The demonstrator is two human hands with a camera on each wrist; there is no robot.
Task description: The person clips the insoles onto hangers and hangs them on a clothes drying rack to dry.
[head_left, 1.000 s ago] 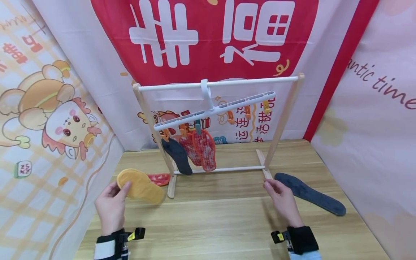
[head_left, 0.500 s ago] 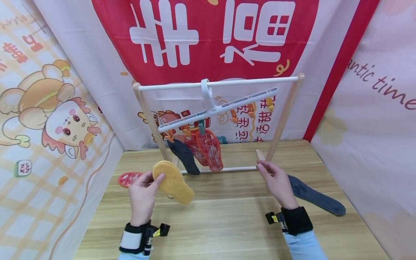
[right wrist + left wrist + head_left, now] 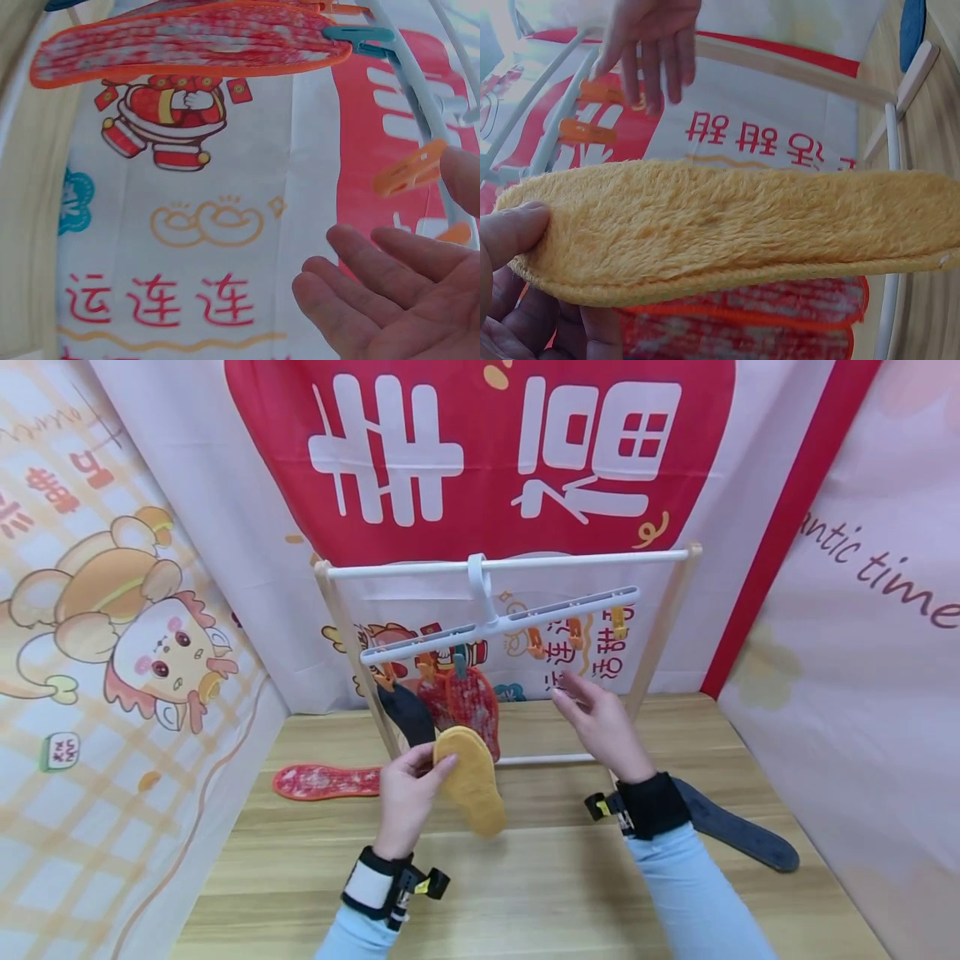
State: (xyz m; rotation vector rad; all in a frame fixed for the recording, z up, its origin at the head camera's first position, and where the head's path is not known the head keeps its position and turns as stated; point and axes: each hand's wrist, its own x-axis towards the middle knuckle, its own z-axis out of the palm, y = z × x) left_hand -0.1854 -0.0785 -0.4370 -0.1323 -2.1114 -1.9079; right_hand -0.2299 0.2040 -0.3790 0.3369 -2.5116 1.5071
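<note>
My left hand (image 3: 403, 797) pinches a fuzzy yellow insole (image 3: 471, 783) at one end, thumb on its face. The insole hangs in front of the rack, overlapping the red insoles clipped there. My right hand (image 3: 600, 725) is raised below the hanger's right half, palm up with fingers extended. In the right wrist view its thumb overlaps the edge of an orange clip (image 3: 409, 169). A white hanger (image 3: 498, 625) slopes down to the left. From its left half hang a dark insole (image 3: 405, 712) and red insoles (image 3: 476, 706); its right half carries orange clips and a yellow clip (image 3: 618, 622) holding nothing.
The rack (image 3: 405, 569) has wooden legs and white bars. A red insole (image 3: 326, 782) lies on the wooden table (image 3: 517, 902) at the left, a dark insole (image 3: 738, 828) at the right. Printed cloth (image 3: 570, 510) encloses the back and sides.
My left hand has carried the yellow insole from the left toward the middle, in front of the rack. My right hand has risen from near the rack's right foot up toward the clips.
</note>
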